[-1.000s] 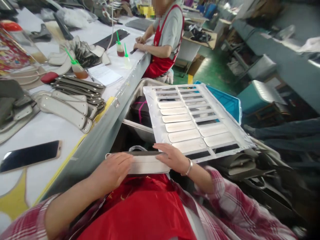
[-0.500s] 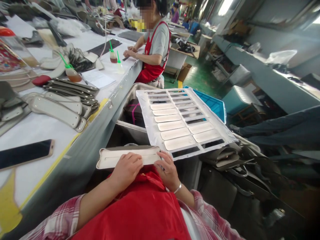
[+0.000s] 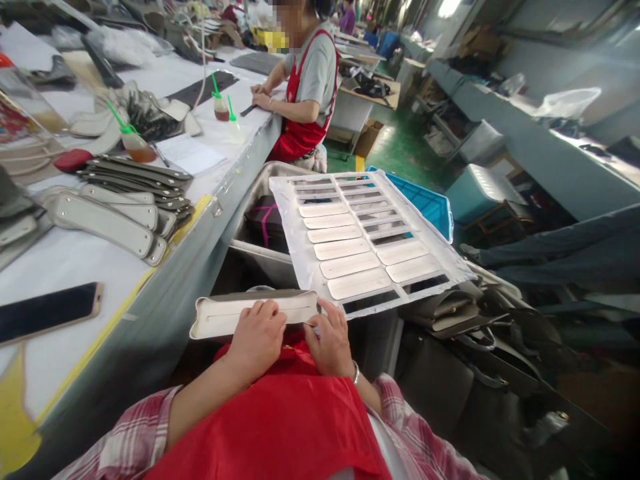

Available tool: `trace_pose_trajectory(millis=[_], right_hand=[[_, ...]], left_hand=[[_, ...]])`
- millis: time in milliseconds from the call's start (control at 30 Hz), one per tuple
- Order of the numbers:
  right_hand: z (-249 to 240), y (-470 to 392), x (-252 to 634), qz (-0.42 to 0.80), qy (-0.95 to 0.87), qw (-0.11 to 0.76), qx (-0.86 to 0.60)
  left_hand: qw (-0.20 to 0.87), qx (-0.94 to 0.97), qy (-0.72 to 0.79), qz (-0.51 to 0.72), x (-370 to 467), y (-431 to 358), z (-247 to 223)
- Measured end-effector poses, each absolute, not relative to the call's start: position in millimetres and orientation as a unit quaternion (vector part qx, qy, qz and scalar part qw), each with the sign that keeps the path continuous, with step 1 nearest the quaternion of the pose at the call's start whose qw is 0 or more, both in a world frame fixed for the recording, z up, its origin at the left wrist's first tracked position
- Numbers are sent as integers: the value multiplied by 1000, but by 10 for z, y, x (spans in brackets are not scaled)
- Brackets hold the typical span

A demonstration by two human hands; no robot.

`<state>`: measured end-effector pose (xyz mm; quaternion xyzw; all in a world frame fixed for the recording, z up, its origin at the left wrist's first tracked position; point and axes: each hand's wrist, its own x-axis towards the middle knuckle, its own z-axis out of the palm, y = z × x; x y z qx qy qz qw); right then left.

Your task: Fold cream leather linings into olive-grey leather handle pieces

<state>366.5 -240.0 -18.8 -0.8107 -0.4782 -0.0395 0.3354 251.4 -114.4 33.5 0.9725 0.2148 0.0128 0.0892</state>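
Observation:
Over my lap lies a long white panel [image 3: 215, 317] with turned-up edges and a thin line along its length; a dark strip shows behind its far edge. My left hand [image 3: 260, 333] rests on its near middle, fingers curled over and pressed on the white face. At the panel's right end, my right hand [image 3: 330, 337] grips the corner between thumb and fingers. Just beyond, a white slotted frame [image 3: 400, 291] lies tilted across a bin, with several white oblong strips [image 3: 354, 284] on it. The undersides of the panel and of my fingers are hidden.
On the left table [image 3: 165, 283] are a phone [image 3: 50, 312], stacked grey strap pieces [image 3: 103, 220] and a bottle with a green nozzle [image 3: 136, 145]. A co-worker in a red apron [image 3: 305, 137] sits beyond. Dark bags [image 3: 440, 373] fill the right side; a blue crate [image 3: 425, 203] stands behind the frame.
The view has shifted slightly. My left hand's fingers are more curled on the panel, and my right hand has turned a little at the corner. Both remain on the white panel.

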Motion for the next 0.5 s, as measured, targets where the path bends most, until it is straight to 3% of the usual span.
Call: trace_pose_trajectory(millis=[133, 233, 367, 500], right_hand=[[-144, -2427, 3730, 23, -374, 313, -873], [-87, -2423, 3772, 238, -322, 289, -870], [-31, -2342, 3741, 507, -178, 369, -759], [-13, -2257, 3671, 574, -75, 427, -695]], left_hand=[[75, 973, 216, -15, 2543, -1133, 354], [88, 974, 205, -35, 2551, -1113, 361], [106, 973, 199, -47, 2560, -1088, 369], [116, 971, 201, -53, 2579, -1059, 367]])
